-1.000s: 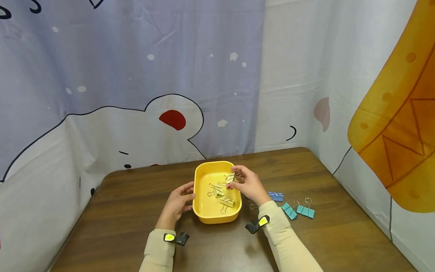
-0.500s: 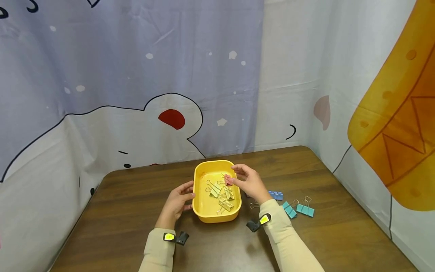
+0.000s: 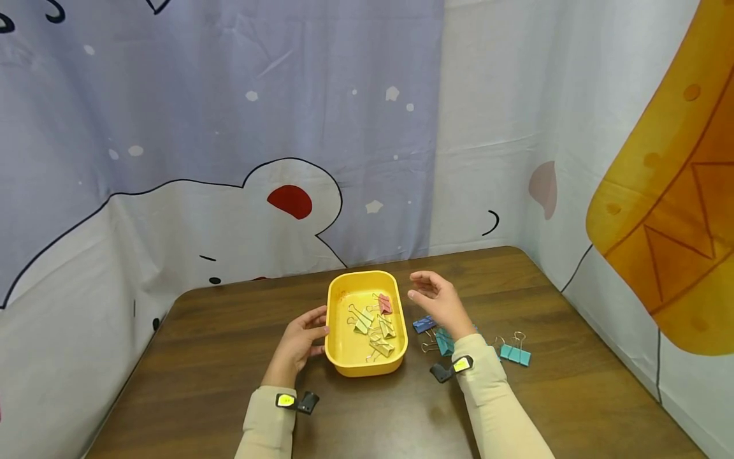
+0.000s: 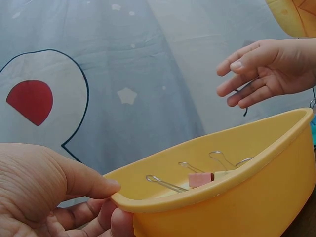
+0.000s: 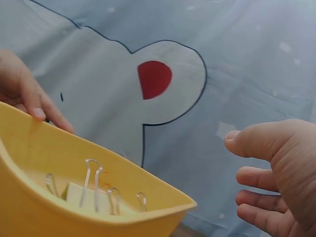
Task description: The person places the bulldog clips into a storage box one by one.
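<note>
My left hand (image 3: 299, 338) holds the left side of a yellow plastic box (image 3: 339, 364). In the left wrist view its thumb (image 4: 101, 186) lies on the rim, with the other fingers curled against the outer wall. Inside the box lie a pink binder clip (image 3: 385, 304) and several pale yellow binder clips (image 3: 381, 345). My right hand (image 3: 444, 305) hovers to the right of the box, its fingers loosely bent and nothing between them. Below it on the table are a dark blue binder clip (image 3: 424, 324) and a teal binder clip (image 3: 444, 342), the latter partly hidden by the wrist.
Another teal binder clip (image 3: 515, 354) lies farther right, with one more half hidden behind the right sleeve (image 3: 487, 382). The brown wooden table (image 3: 229, 357) reaches back to a printed curtain (image 3: 367, 140) behind and along the right side.
My right hand has let go of the pink binder clip inside the box and moved right, out past the rim. A yellow clip dropped among the others earlier. The left hand stays put.
</note>
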A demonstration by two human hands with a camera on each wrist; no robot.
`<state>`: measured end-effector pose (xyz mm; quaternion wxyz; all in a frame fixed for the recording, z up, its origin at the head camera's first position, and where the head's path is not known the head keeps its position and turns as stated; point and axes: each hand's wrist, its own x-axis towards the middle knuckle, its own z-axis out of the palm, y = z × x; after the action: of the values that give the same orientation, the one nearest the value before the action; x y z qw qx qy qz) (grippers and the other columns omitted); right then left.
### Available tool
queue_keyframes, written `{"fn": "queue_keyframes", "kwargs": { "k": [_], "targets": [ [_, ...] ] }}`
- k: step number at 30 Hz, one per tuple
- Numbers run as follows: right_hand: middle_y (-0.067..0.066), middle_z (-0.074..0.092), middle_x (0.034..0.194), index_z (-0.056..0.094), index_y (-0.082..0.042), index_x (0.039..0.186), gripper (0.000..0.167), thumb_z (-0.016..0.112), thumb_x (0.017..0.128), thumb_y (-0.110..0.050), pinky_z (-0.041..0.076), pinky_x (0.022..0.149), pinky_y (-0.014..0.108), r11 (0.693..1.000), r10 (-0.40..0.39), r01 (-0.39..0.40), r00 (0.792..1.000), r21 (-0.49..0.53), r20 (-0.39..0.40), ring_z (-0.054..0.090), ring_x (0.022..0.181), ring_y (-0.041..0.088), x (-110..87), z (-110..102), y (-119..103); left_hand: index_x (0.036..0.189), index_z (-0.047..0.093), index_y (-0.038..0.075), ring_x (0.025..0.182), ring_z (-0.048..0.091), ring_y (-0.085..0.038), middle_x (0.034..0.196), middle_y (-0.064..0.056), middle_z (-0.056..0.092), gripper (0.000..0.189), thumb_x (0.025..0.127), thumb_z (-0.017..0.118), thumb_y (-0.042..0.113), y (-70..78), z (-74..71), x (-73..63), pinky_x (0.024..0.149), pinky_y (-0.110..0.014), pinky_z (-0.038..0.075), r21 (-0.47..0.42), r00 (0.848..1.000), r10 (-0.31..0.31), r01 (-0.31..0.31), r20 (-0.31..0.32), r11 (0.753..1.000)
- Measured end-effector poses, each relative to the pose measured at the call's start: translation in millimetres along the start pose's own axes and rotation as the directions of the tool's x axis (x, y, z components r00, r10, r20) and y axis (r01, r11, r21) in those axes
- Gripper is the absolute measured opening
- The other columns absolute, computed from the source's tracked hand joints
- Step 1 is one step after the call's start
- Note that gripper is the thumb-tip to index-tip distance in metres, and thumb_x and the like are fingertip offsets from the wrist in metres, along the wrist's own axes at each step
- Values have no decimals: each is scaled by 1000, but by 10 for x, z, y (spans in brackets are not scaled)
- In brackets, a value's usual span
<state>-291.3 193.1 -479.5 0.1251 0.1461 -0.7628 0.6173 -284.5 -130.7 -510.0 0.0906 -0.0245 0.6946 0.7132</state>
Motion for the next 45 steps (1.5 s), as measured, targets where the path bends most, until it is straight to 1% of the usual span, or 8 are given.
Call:
{"fn": "queue_keyframes", "kwargs": {
  "k": [4, 11, 17, 26, 33, 37, 41, 45],
  "targets": [
    [29, 59, 130, 60, 5, 129, 40, 72, 93, -7, 48, 105, 46, 1000, 7, -8, 1000, -18, -21, 57, 122, 42, -17, -119, -2, 147, 51, 5, 107, 61, -34, 135, -24, 51, 53, 96, 61, -5, 7, 4, 1, 57, -26, 57, 0, 1000, -4, 4, 3, 1000],
    [31, 57, 131, 56, 9, 132, 40, 68, 96, -3, 48, 98, 21, 998, 26, -29, 998, -63, -55, 53, 123, 47, -53, -360, 45, 147, 51, 5, 107, 61, -33, 134, -24, 52, 53, 96, 62, -5, 9, -2, 1, 58, -27, 57, 0, 1000, -10, 10, 2, 1000],
    [30, 59, 130, 57, 9, 131, 40, 69, 95, -4, 47, 93, 13, 996, 49, -54, 996, -65, -72, 55, 122, 43, -88, -483, 35, 147, 51, 5, 107, 61, -33, 134, -23, 52, 53, 96, 62, -3, 17, -7, -15, 61, -30, 59, 9, 1000, -19, 19, 0, 1000],
    [22, 64, 125, 60, 4, 130, 41, 72, 95, -15, 50, 94, 17, 999, 27, -27, 1000, -43, -1, 57, 120, 43, -160, -636, 23, 147, 51, 5, 109, 60, -34, 135, -22, 52, 53, 96, 63, -3, 28, -1, -26, 61, -29, 58, 7, 1000, -20, 20, -1, 1000],
    [17, 65, 126, 61, -1, 131, 39, 70, 97, -18, 52, 91, 19, 994, 73, -69, 996, -90, 45, 64, 114, 24, -282, -852, 83, 147, 51, 6, 109, 60, -33, 136, -22, 52, 53, 96, 62, -3, 41, 3, -28, 62, -30, 59, 9, 1000, -24, 24, 0, 1000],
    [18, 64, 128, 61, -1, 130, 39, 71, 96, -18, 53, 90, 21, 994, 80, -72, 994, -87, 81, 63, 116, 33, -341, -935, 147, 147, 51, 6, 108, 60, -32, 136, -22, 52, 53, 96, 63, -2, 41, -2, -29, 61, -29, 58, 6, 1000, -23, 23, 0, 1000],
    [25, 61, 130, 60, 0, 130, 39, 71, 95, -13, 53, 90, 20, 995, 75, -67, 990, -71, 123, 59, 120, 43, -374, -1001, 250, 147, 51, 7, 107, 60, -31, 136, -21, 52, 53, 96, 63, -2, 40, -6, -27, 61, -28, 57, 6, 1000, -24, 24, 1, 1000],
    [32, 58, 132, 59, 1, 131, 40, 71, 94, -8, 52, 91, 20, 996, 72, -61, 982, -71, 173, 56, 121, 48, -410, -1054, 322, 148, 51, 7, 108, 60, -32, 136, -21, 52, 54, 96, 63, -2, 45, -4, -28, 61, -28, 57, 5, 1000, -27, 27, 5, 1000]
  ]
}}
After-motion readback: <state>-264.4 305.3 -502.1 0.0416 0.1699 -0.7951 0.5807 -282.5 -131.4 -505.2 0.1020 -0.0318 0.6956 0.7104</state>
